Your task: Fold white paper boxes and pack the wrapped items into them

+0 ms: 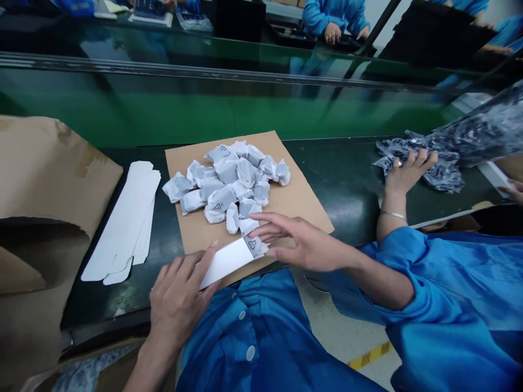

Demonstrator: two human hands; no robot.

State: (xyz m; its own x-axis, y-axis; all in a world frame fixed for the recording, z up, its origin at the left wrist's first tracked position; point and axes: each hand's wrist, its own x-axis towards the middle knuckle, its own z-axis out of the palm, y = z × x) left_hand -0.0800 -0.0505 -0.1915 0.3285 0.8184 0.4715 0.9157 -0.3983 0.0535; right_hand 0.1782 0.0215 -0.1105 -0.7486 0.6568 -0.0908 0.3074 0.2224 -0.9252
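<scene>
My left hand (180, 305) gripped a white card sleeve (224, 263), one wrapped piece (252, 245) inserted; my right hand (302, 242) lay open just beside it; a wrapped pile (229, 174) remained.

This location is a factory packing line. Identifying features: a dark conveyor belt (339, 185) with a green side panel (122, 109), co-workers in blue smocks (316, 13) stationed along the far side, and a yellow-striped floor marking (370, 355).
</scene>
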